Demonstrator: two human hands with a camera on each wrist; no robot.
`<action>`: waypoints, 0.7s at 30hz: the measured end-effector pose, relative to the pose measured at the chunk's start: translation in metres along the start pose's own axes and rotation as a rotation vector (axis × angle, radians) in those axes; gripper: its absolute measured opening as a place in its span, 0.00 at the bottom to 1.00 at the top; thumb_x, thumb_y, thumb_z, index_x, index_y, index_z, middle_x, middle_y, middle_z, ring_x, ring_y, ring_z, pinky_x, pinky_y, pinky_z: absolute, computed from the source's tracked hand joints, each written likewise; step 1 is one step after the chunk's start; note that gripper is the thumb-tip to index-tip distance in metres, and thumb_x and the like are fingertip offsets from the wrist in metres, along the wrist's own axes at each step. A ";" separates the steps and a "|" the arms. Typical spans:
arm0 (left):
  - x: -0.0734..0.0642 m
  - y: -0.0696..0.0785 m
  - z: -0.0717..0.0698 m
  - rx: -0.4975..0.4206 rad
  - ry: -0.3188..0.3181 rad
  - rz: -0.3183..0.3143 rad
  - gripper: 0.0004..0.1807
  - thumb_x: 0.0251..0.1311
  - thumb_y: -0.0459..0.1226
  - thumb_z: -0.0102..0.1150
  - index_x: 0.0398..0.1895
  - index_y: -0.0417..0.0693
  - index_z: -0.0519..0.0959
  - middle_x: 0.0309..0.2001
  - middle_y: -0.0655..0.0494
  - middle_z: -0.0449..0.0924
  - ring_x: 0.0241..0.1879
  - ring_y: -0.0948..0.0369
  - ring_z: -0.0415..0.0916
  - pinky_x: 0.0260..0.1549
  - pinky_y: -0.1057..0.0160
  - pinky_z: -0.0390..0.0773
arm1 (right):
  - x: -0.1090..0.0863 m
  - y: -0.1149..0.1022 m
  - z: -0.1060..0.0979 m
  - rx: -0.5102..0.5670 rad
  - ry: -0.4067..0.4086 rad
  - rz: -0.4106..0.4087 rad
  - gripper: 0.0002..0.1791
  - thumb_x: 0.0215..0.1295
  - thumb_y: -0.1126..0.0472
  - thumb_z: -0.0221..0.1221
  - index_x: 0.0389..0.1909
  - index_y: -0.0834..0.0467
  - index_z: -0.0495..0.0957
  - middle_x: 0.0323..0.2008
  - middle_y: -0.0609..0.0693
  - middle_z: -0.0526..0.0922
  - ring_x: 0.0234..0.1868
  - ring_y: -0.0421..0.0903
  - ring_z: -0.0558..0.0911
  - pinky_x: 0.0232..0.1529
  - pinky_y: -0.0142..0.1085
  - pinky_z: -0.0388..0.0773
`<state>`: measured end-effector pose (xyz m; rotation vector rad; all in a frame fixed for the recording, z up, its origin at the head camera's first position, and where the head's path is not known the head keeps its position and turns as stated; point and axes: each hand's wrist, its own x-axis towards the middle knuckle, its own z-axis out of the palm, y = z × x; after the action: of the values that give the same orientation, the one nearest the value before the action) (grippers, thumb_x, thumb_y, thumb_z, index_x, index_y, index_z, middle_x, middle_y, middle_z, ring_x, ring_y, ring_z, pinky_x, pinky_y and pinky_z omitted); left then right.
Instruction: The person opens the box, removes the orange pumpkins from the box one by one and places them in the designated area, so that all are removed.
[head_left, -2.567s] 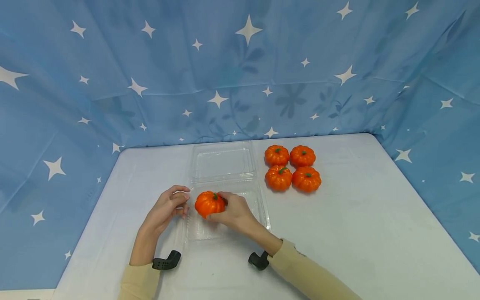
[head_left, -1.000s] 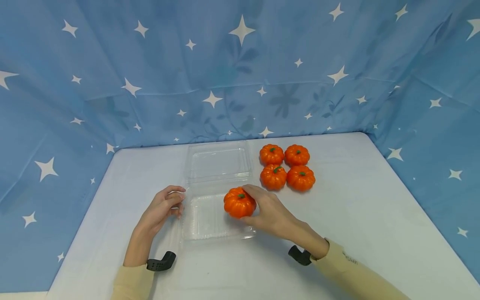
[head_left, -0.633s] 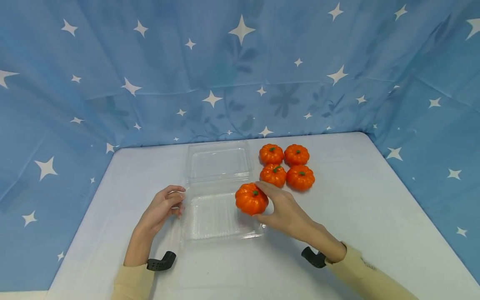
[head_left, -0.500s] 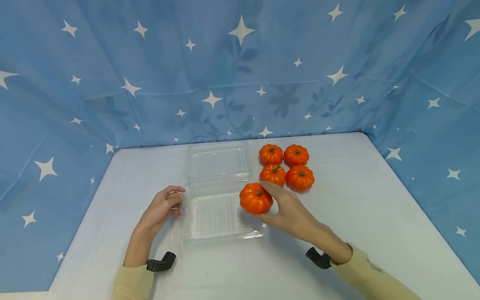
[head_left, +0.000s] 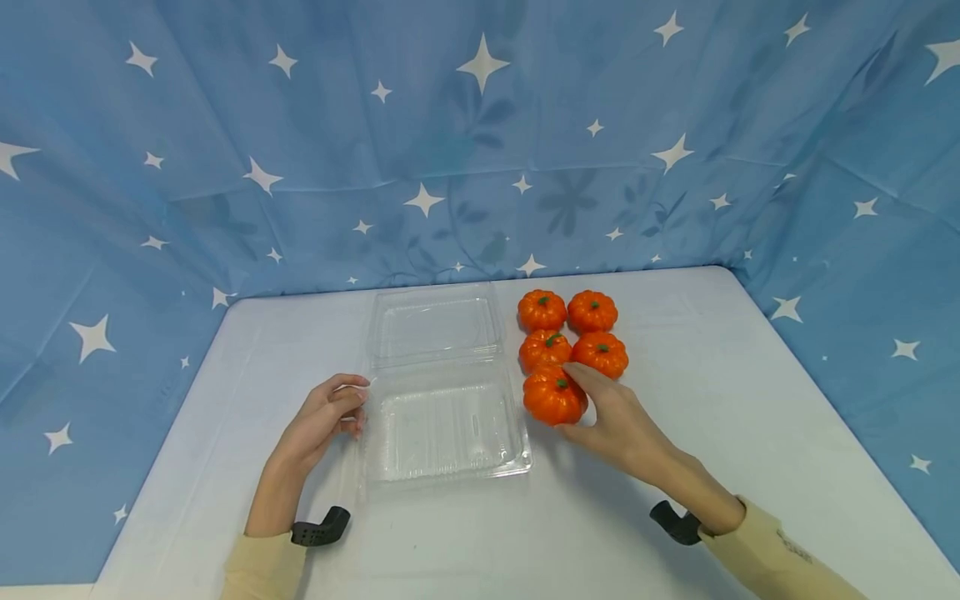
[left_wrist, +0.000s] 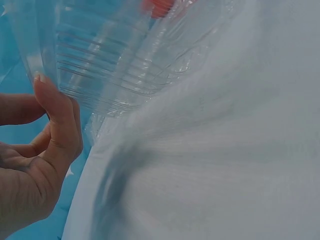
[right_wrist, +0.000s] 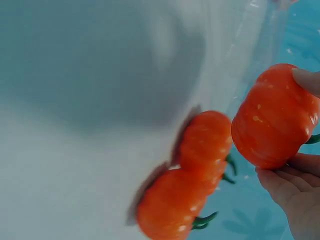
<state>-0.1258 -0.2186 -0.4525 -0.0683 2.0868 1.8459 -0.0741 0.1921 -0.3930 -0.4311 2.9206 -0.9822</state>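
My right hand [head_left: 622, 425] grips a small orange pumpkin [head_left: 552, 398] with a green stem, thumb on one side and fingers on the other. It is just right of the clear plastic clamshell box [head_left: 442, 429] and partly overlaps another pumpkin [head_left: 542, 348] in the head view. In the right wrist view the held pumpkin [right_wrist: 275, 117] is apart from two others beyond it. My left hand [head_left: 322, 421] is at the box's left edge, fingers loosely bent. A fingertip touches the plastic in the left wrist view. The box lies with its lid [head_left: 435, 321] folded back.
Three more pumpkins are grouped behind the right hand: one back left [head_left: 542, 310], one back right [head_left: 592, 311] and one front right [head_left: 602, 353]. A white cloth covers the table [head_left: 750, 400]. A blue starry curtain [head_left: 375, 150] hangs behind and at both sides.
The right hand has carried the pumpkin rightward from above the box, past its right edge, to beside the grouped pumpkins. The left hand has stayed at the box's left edge.
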 end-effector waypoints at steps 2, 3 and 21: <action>-0.001 0.000 0.000 -0.001 0.003 -0.001 0.21 0.75 0.33 0.50 0.65 0.29 0.64 0.28 0.55 0.75 0.25 0.62 0.73 0.26 0.64 0.78 | -0.001 0.006 0.001 -0.010 -0.001 -0.001 0.41 0.55 0.66 0.74 0.69 0.71 0.69 0.69 0.66 0.73 0.71 0.64 0.72 0.64 0.57 0.75; -0.001 -0.001 0.000 -0.001 0.005 -0.002 0.21 0.75 0.33 0.50 0.65 0.29 0.64 0.28 0.55 0.75 0.25 0.62 0.73 0.26 0.64 0.78 | -0.001 0.008 0.001 -0.016 -0.002 -0.007 0.41 0.54 0.66 0.74 0.69 0.72 0.69 0.69 0.67 0.73 0.70 0.65 0.72 0.64 0.57 0.74; -0.001 0.000 0.002 -0.005 0.024 -0.007 0.21 0.75 0.33 0.50 0.65 0.30 0.64 0.28 0.56 0.75 0.25 0.63 0.73 0.26 0.64 0.77 | 0.009 0.032 0.012 -0.153 -0.013 -0.027 0.41 0.53 0.66 0.76 0.66 0.75 0.70 0.65 0.70 0.75 0.65 0.67 0.76 0.61 0.57 0.77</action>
<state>-0.1240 -0.2169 -0.4522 -0.0993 2.0962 1.8549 -0.0898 0.2067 -0.4211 -0.4819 2.9971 -0.7582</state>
